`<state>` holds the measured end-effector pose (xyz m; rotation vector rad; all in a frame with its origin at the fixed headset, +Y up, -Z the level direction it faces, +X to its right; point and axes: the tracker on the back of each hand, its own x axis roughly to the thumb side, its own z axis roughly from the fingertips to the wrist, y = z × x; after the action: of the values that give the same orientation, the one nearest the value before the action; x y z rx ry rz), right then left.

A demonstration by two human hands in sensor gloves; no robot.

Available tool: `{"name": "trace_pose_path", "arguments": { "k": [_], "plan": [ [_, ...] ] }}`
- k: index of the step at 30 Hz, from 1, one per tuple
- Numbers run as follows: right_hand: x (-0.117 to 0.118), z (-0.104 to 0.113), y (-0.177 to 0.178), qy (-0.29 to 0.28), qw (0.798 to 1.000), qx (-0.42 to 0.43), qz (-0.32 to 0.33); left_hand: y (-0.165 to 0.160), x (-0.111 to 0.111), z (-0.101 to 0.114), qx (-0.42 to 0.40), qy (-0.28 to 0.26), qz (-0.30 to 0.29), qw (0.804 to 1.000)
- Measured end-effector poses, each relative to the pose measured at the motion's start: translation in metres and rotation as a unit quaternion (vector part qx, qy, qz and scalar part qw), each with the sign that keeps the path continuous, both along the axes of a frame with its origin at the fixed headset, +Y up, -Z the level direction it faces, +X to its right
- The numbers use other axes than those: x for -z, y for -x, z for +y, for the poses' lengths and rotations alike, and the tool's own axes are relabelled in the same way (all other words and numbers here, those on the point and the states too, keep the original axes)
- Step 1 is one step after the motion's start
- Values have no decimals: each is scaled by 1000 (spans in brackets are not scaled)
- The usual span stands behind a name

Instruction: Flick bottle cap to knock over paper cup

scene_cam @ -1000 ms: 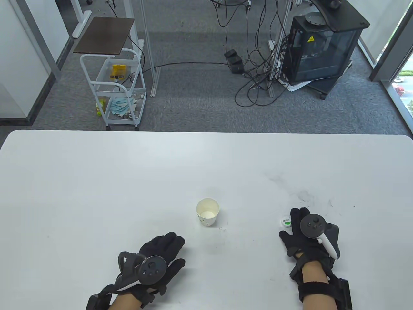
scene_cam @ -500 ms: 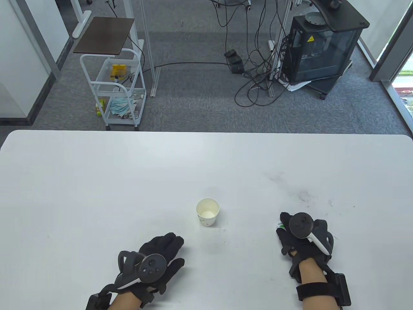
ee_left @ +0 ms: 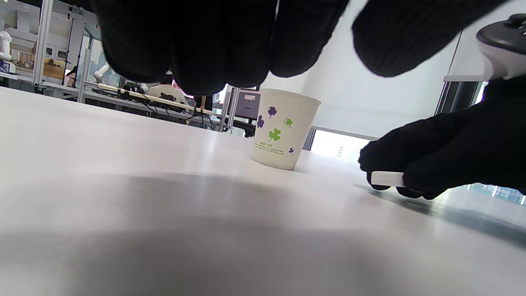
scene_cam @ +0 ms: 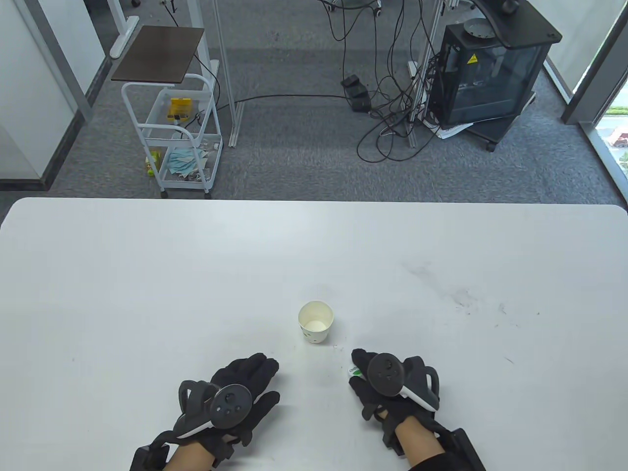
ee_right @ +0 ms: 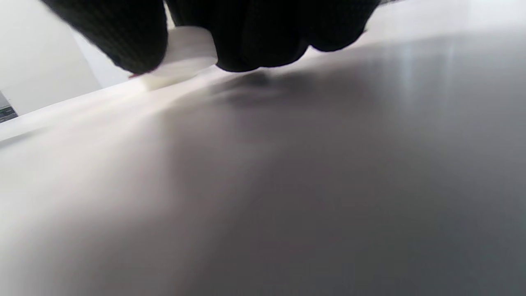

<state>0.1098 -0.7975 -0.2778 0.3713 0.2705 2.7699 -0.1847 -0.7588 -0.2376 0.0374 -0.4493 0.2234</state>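
Observation:
A white paper cup (scene_cam: 316, 322) with clover prints stands upright near the table's front middle; it also shows in the left wrist view (ee_left: 283, 128). My right hand (scene_cam: 365, 375) holds a white bottle cap (scene_cam: 354, 371) with a green mark, low at the table surface, just right of and nearer than the cup. The cap shows between the gloved fingers in the left wrist view (ee_left: 386, 179) and in the right wrist view (ee_right: 181, 57). My left hand (scene_cam: 248, 375) rests flat on the table, left of and nearer than the cup, holding nothing.
The white table (scene_cam: 147, 274) has dark scuff marks (scene_cam: 461, 297) at right. Beyond the far edge, on the floor, stand a white wire cart (scene_cam: 171, 137) and a black cabinet (scene_cam: 485, 73) with cables.
My right hand has taken the bottle cap and carried it left and toward me, from the right side of the table to just right of the cup. The left hand and cup stay put.

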Motion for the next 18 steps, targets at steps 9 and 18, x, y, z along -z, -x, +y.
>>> {"name": "trace_pose_path", "arguments": {
  "k": [9,18],
  "plan": [
    [0,-6,55,4,995,-97,0,3,2,-2,-11,13,-1,1000],
    [-12,0,25,-24,999,23,-30,0,4,-4,-14,19,-10,1000]
  ]
}}
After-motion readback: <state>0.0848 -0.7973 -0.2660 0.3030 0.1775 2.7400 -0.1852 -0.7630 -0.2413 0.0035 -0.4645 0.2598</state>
